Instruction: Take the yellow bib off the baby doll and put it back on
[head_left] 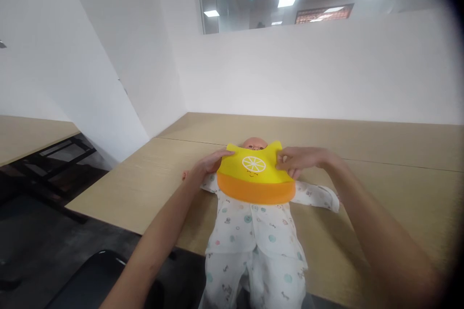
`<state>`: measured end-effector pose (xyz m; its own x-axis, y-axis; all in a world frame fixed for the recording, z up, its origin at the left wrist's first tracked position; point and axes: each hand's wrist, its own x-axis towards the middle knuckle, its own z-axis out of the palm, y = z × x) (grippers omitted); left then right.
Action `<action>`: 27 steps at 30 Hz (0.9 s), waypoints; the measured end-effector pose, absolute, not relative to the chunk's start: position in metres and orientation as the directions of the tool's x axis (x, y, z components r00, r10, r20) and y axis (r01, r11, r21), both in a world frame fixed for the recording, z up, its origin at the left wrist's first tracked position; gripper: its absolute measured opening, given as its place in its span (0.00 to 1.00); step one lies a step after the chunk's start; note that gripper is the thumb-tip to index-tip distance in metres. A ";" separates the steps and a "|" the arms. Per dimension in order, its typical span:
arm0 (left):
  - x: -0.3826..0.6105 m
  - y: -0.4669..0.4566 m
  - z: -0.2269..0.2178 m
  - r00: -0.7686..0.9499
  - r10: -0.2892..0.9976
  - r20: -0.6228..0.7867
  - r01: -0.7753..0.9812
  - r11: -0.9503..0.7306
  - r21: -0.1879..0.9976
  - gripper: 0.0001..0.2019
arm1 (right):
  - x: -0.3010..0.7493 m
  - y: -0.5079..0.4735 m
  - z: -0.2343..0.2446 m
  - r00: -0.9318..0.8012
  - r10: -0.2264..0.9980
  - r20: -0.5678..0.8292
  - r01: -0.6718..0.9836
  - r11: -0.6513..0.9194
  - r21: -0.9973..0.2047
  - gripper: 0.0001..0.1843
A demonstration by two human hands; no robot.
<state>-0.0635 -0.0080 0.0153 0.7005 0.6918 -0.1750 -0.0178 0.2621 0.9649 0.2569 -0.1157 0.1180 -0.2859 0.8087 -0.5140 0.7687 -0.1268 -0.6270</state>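
From my head camera I see a baby doll lying on its back at the near edge of the wooden table, legs hanging over the edge toward me. A yellow and orange bib lies on its chest, just under the chin. My left hand pinches the left top corner of the bib, and my right hand closes on the right top corner, so the bib stays flat and centered.

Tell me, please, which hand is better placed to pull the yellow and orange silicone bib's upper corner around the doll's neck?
Probably right: the right hand pinches the yellow and orange silicone bib corner; the left hand rests flatter.
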 end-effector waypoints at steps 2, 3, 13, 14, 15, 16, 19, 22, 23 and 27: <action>-0.064 -0.013 0.020 0.730 0.657 -0.190 -0.011 0.289 0.957 0.25 | 0.262 -0.119 0.123 -0.323 0.798 -0.509 0.774 -0.087 -0.628 0.30; -0.064 -0.015 0.022 0.740 0.647 -0.185 -0.010 0.286 0.958 0.26 | 0.264 -0.121 0.126 -0.347 0.792 -0.503 0.771 -0.065 -0.634 0.31; -0.074 -0.018 0.029 0.777 0.552 -0.304 0.141 0.318 0.938 0.27 | 0.255 -0.123 0.122 -0.236 0.743 -0.627 0.841 -0.167 -0.515 0.30; -0.074 -0.018 0.029 0.780 0.545 -0.309 0.143 0.325 0.935 0.27 | 0.254 -0.120 0.119 -0.223 0.741 -0.633 0.842 -0.181 -0.508 0.30; -0.074 -0.017 0.028 0.780 0.546 -0.306 0.138 0.328 0.935 0.26 | 0.254 -0.118 0.116 -0.226 0.743 -0.630 0.839 -0.180 -0.513 0.31; -0.074 -0.017 0.027 0.776 0.553 -0.303 0.131 0.329 0.935 0.26 | 0.255 -0.115 0.113 -0.238 0.747 -0.621 0.831 -0.173 -0.528 0.32; -0.072 -0.014 0.025 0.744 0.601 -0.292 0.101 0.331 0.938 0.24 | 0.258 -0.109 0.108 -0.273 0.764 -0.584 0.793 -0.165 -0.586 0.36; -0.069 -0.010 0.022 0.697 0.658 -0.285 0.072 0.331 0.941 0.21 | 0.263 -0.105 0.106 -0.321 0.779 -0.539 0.752 -0.136 -0.645 0.35; -0.068 -0.009 0.021 0.689 0.667 -0.282 0.069 0.327 0.942 0.20 | 0.265 -0.104 0.106 -0.340 0.787 -0.515 0.739 -0.116 -0.664 0.33; -0.065 -0.008 0.021 0.744 0.628 -0.227 0.054 0.283 0.958 0.20 | 0.270 -0.101 0.105 -0.348 0.866 -0.360 0.648 -0.055 -0.759 0.30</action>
